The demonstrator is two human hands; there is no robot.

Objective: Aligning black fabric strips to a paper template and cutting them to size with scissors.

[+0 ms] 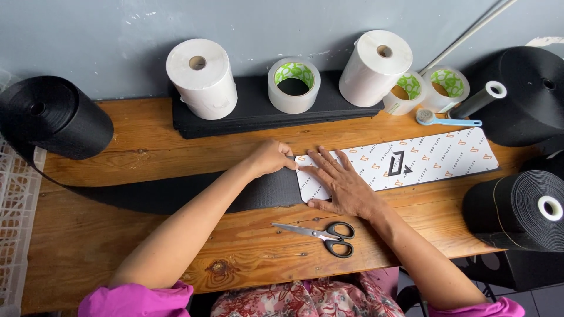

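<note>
Fingers of the right hand (342, 186) lie spread wide and flat, pressing down on the left end of a long white printed sheet (405, 162); nothing is gripped. The left hand (269, 157) is loosely curled, and its fingertips (289, 159) pinch the sheet's far left corner, where the sheet meets a wide black strap (194, 194).

The sheet lies flat across the middle of a wooden table (106, 235), running from the hands off to the right with its right end angled slightly farther away. The strap runs left from under the sheet's left end and curves up to a large black roll (50, 117) at the far left edge of the table.

Just near of the right hand lie scissors (326, 235) with black handles, blades shut and pointing left. Bare wood is open to the near left of the hands and along the table's near edge.

Along the far edge, against a grey wall, stand two white paper rolls (202, 76) and three clear tape rolls (294, 85), some on a black mat (252, 108). A small blue brush (443, 120) lies just beyond the sheet's right half. More black strap rolls (517, 208) crowd the right edge, close to the sheet's right end. A white crate (14, 223) sits beside the table's left edge.
</note>
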